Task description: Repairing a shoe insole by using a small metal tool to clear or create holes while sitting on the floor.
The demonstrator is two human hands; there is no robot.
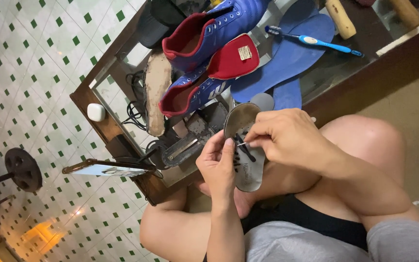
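A dark round weight plate (23, 169) lay on the green-and-white tiled floor (35, 58) at the far left, cut off in part by the frame edge. Next came a low glass tabletop (110, 92) in a wooden frame, with a small white case (96, 112) on its corner and a phone (107, 170) resting at the near edge. Under the glass a tangle of black cables (134, 109) showed, hard to follow. On the tabletop stood two blue shoes with red lining (204, 53), one behind the other, nothing inside them that could be made out; a worn beige sole (156, 92) lay beside them.

The left hand (217, 165) pinched the edge of a worn grey insole (248, 155) between thumb and fingers, closed on it. The insole sat above the person's lap, just off the tabletop's edge, its surface scuffed and brown at the top, with a black lace (244, 148) across it. The right hand (287, 138) was closed over the insole's upper part, fingertips pinching the lace; what lay under that hand was hidden.

Further right, blue insoles (287, 58) lay on the tabletop, a blue toothbrush (316, 41) across them, and two wooden handles (340, 19) were cut off at the top.
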